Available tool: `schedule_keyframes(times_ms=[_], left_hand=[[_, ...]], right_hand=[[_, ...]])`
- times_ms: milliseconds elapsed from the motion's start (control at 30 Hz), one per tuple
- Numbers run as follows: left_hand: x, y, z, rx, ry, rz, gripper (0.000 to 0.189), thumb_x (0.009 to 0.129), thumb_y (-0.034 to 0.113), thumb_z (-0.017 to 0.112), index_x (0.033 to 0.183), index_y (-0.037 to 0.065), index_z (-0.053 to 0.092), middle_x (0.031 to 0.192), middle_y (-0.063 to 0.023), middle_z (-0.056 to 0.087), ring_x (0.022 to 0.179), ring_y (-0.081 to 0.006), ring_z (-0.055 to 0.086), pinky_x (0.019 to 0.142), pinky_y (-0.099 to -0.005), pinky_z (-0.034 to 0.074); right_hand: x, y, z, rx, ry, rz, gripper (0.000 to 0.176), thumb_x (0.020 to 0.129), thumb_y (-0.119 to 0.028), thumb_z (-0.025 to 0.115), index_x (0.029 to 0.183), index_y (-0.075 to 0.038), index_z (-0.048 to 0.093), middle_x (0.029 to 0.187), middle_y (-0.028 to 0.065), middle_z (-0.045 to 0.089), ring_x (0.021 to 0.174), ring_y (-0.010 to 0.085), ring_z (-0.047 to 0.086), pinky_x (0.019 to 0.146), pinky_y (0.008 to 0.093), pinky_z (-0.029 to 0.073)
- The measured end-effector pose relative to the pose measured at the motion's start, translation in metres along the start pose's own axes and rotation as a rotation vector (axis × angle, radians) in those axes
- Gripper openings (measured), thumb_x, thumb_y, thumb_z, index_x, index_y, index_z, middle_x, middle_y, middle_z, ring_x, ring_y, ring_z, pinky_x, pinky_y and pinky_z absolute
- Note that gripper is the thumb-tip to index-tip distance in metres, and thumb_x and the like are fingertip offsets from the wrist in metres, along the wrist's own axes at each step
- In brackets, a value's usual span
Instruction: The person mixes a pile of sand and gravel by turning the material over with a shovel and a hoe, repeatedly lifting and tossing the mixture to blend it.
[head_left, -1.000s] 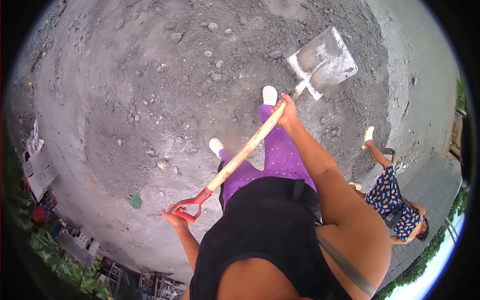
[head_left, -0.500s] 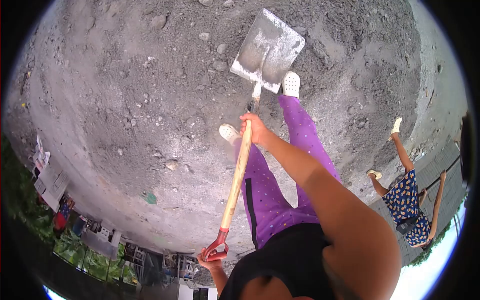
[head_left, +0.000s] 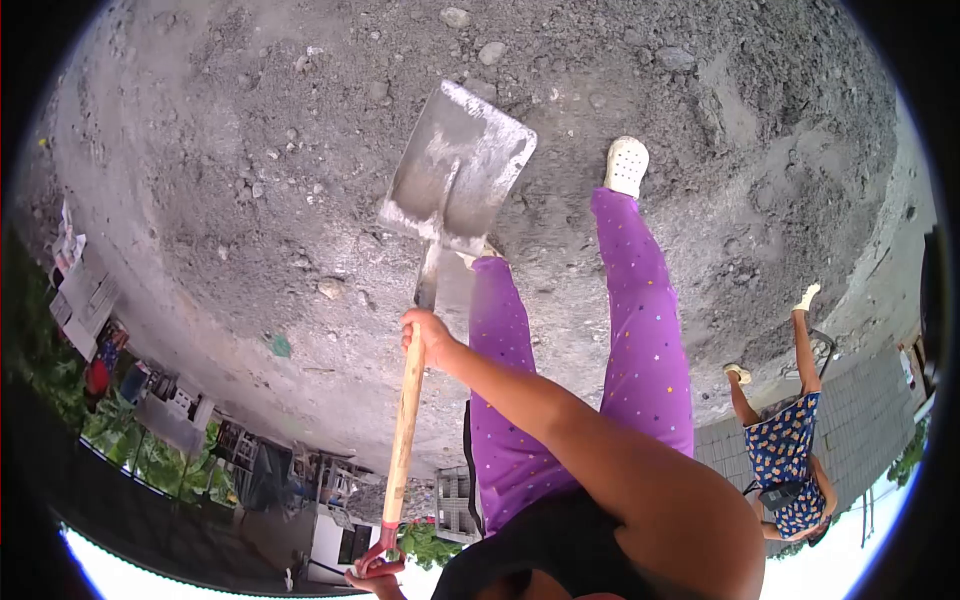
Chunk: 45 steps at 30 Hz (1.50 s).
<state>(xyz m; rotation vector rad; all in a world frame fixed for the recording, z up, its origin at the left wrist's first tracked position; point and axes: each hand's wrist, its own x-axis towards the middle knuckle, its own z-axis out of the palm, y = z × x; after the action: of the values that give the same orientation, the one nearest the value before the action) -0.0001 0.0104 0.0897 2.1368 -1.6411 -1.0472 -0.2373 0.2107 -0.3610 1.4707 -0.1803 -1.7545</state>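
A long-handled shovel crosses the middle left of the view, its square grey blade [head_left: 460, 165] worn whitish along the edges. No heap of soil shows on the blade. My right hand [head_left: 427, 337] is wrapped round the shaft just below the metal neck. At the lower end my left hand [head_left: 376, 582] grips the red handle [head_left: 378, 557], partly cut off by the frame's bottom. The blade's lower corner partly hides one of my white shoes; the other white shoe [head_left: 627, 167] stands on the ground to the right.
Grey, stony soil [head_left: 250, 200] spreads around my feet, with loose rocks [head_left: 491, 53] beyond the blade. Another person in a patterned blue outfit [head_left: 783, 440] stands at the right, near a block wall [head_left: 860, 420]. Plants [head_left: 125, 435] and stacked items line the lower left.
The shovel and both hands have shifted left and lower in the view. My feet now appear farther apart, and the blade covers part of one shoe. The other person's arm has bent.
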Motion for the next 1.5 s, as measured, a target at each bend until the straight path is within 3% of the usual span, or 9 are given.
schedule_keyframes(times_ms=[200,367,467,567,800,1167,1267,1400,1500], left_hand=[[-0.044,-0.014,0.426,0.106,-0.708,-0.092,0.070,0.078,0.071,0.028,0.085,0.007,0.057,0.049,0.0006,0.041,0.046,-0.0141,0.044,0.049,-0.0293,0.039],[-0.069,-0.027,0.506,0.056,-0.786,-0.056,0.067,0.082,0.066,0.025,0.084,0.007,0.056,0.051,-0.0003,0.043,0.047,-0.0143,0.043,0.051,-0.0292,0.041],[-0.073,-0.070,0.495,0.024,-0.478,0.097,0.057,0.085,0.057,0.029,0.083,0.006,0.055,0.055,-0.0020,0.045,0.049,-0.0141,0.044,0.050,-0.0284,0.042],[-0.047,-0.116,0.457,0.179,-0.352,0.268,0.047,0.086,0.047,0.036,0.077,0.004,0.053,0.057,-0.0038,0.048,0.049,-0.0145,0.045,0.046,-0.0276,0.040],[0.065,-0.204,0.309,0.255,-0.272,-0.109,0.037,0.088,0.032,0.044,0.065,0.004,0.049,0.055,-0.0047,0.048,0.044,-0.0127,0.046,0.039,-0.0263,0.042],[0.140,-0.397,0.012,0.026,-0.053,-0.728,0.050,0.084,0.049,0.042,0.063,0.003,0.050,0.051,-0.0074,0.049,0.040,-0.0182,0.047,0.039,-0.0322,0.046],[0.097,-0.468,-0.003,-0.233,-0.237,-1.175,0.063,0.079,0.061,0.035,0.084,0.001,0.054,0.073,-0.0119,0.055,0.073,-0.0263,0.056,0.066,-0.0463,0.047],[0.085,-0.414,0.072,-0.164,-0.199,-1.160,0.069,0.079,0.063,0.032,0.106,0.001,0.049,0.084,-0.0110,0.055,0.079,-0.0282,0.054,0.072,-0.0459,0.044],[0.129,-0.424,0.053,-0.450,-0.247,-1.080,0.057,0.080,0.060,0.034,0.082,0.006,0.050,0.070,-0.0080,0.054,0.065,-0.0233,0.052,0.062,-0.0395,0.044]], right_hand=[[-0.107,-0.419,-0.021,0.029,0.005,-0.622,0.021,0.075,-0.017,0.056,0.063,-0.012,0.040,0.055,0.0000,0.041,0.049,0.0156,0.042,0.055,0.0341,0.043],[-0.140,-0.496,-0.029,0.051,0.044,-0.768,0.020,0.076,-0.013,0.057,0.065,-0.010,0.040,0.056,0.0013,0.041,0.051,0.0156,0.043,0.054,0.0341,0.044],[-0.140,-0.492,-0.049,-0.018,0.108,-0.768,0.019,0.076,-0.013,0.056,0.066,-0.009,0.040,0.058,0.0013,0.042,0.052,0.0155,0.044,0.053,0.0345,0.044],[-0.131,-0.457,-0.076,-0.103,0.331,-0.756,0.018,0.075,-0.014,0.056,0.066,-0.010,0.041,0.058,0.0016,0.042,0.051,0.0159,0.044,0.053,0.0341,0.044],[-0.097,-0.300,-0.112,-0.307,0.681,-0.718,0.017,0.075,-0.017,0.056,0.066,-0.012,0.043,0.057,0.0015,0.042,0.048,0.0155,0.043,0.050,0.0335,0.043],[0.020,0.056,-0.016,-0.824,0.565,-0.657,0.011,0.073,-0.006,0.062,0.078,-0.005,0.052,0.065,0.0061,0.050,0.054,0.0165,0.050,0.047,0.0310,0.042],[0.054,0.149,0.037,-1.262,0.472,-0.693,0.032,0.069,-0.006,0.063,0.097,-0.002,0.049,0.076,0.0098,0.057,0.068,0.0204,0.057,0.059,0.0325,0.046],[0.105,0.217,0.103,-1.665,0.320,-0.903,0.037,0.069,-0.017,0.064,0.097,0.001,0.048,0.090,0.0195,0.059,0.084,0.0307,0.060,0.078,0.0371,0.044],[0.138,0.198,0.103,-1.570,0.354,-0.984,0.036,0.069,-0.017,0.064,0.096,0.001,0.048,0.082,0.0153,0.059,0.074,0.0270,0.060,0.069,0.0357,0.047]])
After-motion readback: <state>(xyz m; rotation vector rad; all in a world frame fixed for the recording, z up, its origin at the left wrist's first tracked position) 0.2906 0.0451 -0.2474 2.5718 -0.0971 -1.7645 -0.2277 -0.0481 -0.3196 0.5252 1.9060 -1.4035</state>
